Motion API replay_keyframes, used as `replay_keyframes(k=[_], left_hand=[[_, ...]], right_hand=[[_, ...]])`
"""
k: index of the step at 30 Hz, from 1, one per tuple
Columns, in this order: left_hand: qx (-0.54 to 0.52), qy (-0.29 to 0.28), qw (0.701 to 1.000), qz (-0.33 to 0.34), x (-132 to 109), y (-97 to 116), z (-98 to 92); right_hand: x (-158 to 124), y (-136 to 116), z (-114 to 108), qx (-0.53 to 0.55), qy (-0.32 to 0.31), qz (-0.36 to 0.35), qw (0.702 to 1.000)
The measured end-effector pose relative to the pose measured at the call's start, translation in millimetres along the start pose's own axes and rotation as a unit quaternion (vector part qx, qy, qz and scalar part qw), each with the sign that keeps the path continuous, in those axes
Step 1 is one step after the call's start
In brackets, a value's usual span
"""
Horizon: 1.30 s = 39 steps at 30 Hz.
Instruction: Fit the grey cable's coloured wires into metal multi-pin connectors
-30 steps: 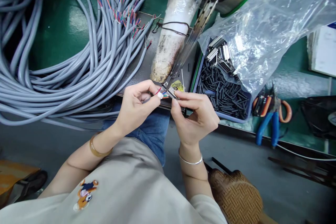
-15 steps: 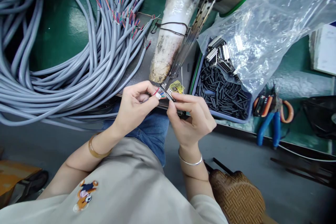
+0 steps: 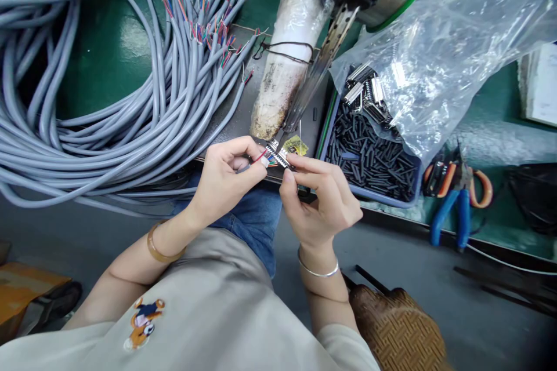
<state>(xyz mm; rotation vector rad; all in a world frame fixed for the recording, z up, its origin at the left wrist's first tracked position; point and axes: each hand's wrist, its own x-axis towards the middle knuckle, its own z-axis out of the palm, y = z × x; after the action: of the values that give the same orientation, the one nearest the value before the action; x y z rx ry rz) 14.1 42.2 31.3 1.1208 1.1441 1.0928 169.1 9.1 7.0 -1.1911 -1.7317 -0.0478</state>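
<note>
My left hand [image 3: 226,177] is closed in a pinch on the stripped end of a grey cable, its red and coloured wires [image 3: 262,156] fanned out at the fingertips. My right hand [image 3: 319,194] pinches a small metal connector [image 3: 279,155] against those wires. Both meet at the bench's front edge, right under the tip of a soldering iron [image 3: 304,93] that slants down from a wrapped holder [image 3: 285,64]. A thin solder wire [image 3: 300,127] stands just behind the connector.
A big bundle of grey cables [image 3: 108,104] with stripped ends covers the left of the green bench. A blue tray [image 3: 369,151] of black sleeves and connectors sits right, under a clear plastic bag [image 3: 439,46]. Blue and orange cutters [image 3: 456,197] lie further right.
My right hand shifted slightly left and its fingers re-pinched the connector. The view moved a little; my left hand stays on the wires.
</note>
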Motion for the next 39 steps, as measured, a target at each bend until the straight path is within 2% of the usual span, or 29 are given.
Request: replay_keyframes(k=[2,4,5,8,10,12,16,18,21,24,30,39], left_hand=[[-0.007,-0.005,1.0,-0.015,-0.4,-2.2,-0.2],[-0.018,-0.009,0.999,-0.025,-1.7,-3.6,-0.1],[-0.024,-0.01,0.999,-0.03,-2.6,-3.9,0.0],[-0.04,-0.007,0.998,-0.044,-5.2,-3.9,-0.6],[-0.047,-0.009,0.998,-0.048,-6.6,-3.3,-1.8],[-0.051,-0.014,0.997,-0.051,-7.5,-2.5,-3.3],[-0.06,-0.025,0.996,-0.057,-9.0,-0.6,-5.6],[-0.059,-0.04,0.995,-0.064,-9.7,0.4,-6.2],[-0.049,-0.066,0.994,-0.075,-10.1,1.4,-6.6],[-0.068,-0.049,0.995,-0.057,-8.8,1.0,-5.8],[-0.068,-0.009,0.997,-0.02,-3.6,-2.9,-1.9],[-0.031,-0.003,0.999,0.016,0.8,-2.7,0.4]], right_hand=[[-3.5,2.6,-1.4,0.011,-0.012,0.003,1.0],[-5.2,5.3,-3.7,0.047,0.012,0.032,0.998],[-5.1,6.4,-5.0,0.073,0.047,0.041,0.995],[-2.7,6.9,-8.4,0.129,0.202,0.046,0.97],[-2.1,4.7,-9.9,0.123,0.248,0.056,0.959],[-4.4,1.6,-10.6,0.091,0.201,0.064,0.973],[-12.8,-3.0,-9.6,0.025,0.041,0.029,0.998],[-15.1,-3.7,-7.6,0.03,0.013,0.043,0.999],[-14.7,-4.0,-4.2,0.08,0.015,0.102,0.991],[-12.5,-4.2,-1.5,0.12,0.004,0.144,0.982],[-10.5,-0.5,1.5,0.101,0.001,0.087,0.991],[-7.3,6.5,5.4,0.082,0.005,0.061,0.995]])
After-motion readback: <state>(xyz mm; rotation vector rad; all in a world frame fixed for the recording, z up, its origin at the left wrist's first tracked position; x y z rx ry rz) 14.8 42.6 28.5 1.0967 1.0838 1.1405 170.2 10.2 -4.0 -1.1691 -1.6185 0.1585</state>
